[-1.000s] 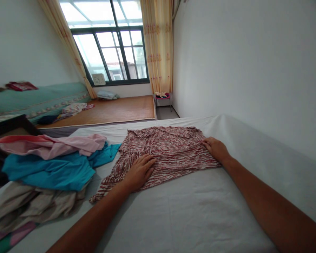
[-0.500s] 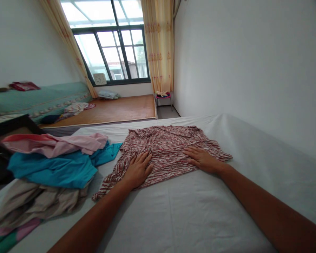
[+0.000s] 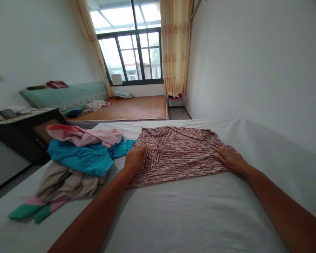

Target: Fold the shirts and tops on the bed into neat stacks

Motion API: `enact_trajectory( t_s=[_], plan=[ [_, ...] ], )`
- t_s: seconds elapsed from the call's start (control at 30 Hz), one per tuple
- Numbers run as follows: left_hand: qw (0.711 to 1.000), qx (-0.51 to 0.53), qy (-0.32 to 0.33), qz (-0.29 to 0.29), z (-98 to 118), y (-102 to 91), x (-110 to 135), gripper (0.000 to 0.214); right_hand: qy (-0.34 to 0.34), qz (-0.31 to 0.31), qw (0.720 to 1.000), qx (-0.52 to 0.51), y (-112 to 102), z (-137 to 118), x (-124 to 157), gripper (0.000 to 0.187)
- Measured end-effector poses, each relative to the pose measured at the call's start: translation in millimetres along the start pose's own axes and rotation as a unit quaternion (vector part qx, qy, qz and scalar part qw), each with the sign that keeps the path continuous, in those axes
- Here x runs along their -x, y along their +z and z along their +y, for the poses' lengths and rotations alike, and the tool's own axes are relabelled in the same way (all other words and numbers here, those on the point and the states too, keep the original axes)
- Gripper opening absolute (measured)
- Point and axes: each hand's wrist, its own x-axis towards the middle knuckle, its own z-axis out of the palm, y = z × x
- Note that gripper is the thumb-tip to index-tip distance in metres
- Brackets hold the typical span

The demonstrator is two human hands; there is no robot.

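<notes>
A red-brown and white patterned shirt (image 3: 181,154) lies spread on the white bed sheet (image 3: 171,214). My left hand (image 3: 137,158) is at the shirt's left edge, with its fingers curled over the fabric and closed on it. Beside those fingers, a flap of the shirt is folded inward over the body. Flat on the right part of the shirt rests my right hand (image 3: 229,158), its fingers stretched out and slightly apart.
Left of the shirt is a pile with a pink garment (image 3: 86,135), a blue garment (image 3: 79,156), a beige garment (image 3: 68,181) and pink-and-green socks (image 3: 39,209). A dark cabinet (image 3: 34,130) stands beyond. Another bed (image 3: 137,107) is under the window.
My left hand has gone from lying flat to gripping the shirt's left edge, and the lower-left flap is turned inward. My right hand slid right. The view has turned left.
</notes>
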Motion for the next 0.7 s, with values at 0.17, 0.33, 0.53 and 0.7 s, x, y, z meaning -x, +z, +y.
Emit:
enact_trajectory(
  t_s=[0.17, 0.33, 0.53, 0.7],
  plan=[
    [0.988, -0.044, -0.145, -0.037, -52.8, -4.2, -5.4, 0.035, -0.004, 0.0, 1.0, -0.001, 6.5, 5.7, -2.2, 0.058],
    [0.992, -0.057, -0.106, -0.04, -59.4, 4.2, -2.9, 0.04, -0.004, 0.007, 1.0, -0.009, 9.1, 8.9, -1.3, 0.058],
    [0.986, -0.08, -0.136, -0.045, -94.6, 7.1, -3.6, 0.036, -0.022, 0.021, 0.999, -0.03, 9.7, 10.7, 1.3, 0.056],
    [0.989, -0.072, -0.119, -0.058, -132.1, 7.7, -9.9, 0.034, -0.017, 0.024, 0.999, -0.043, 9.7, 13.0, 2.3, 0.055]
  ],
)
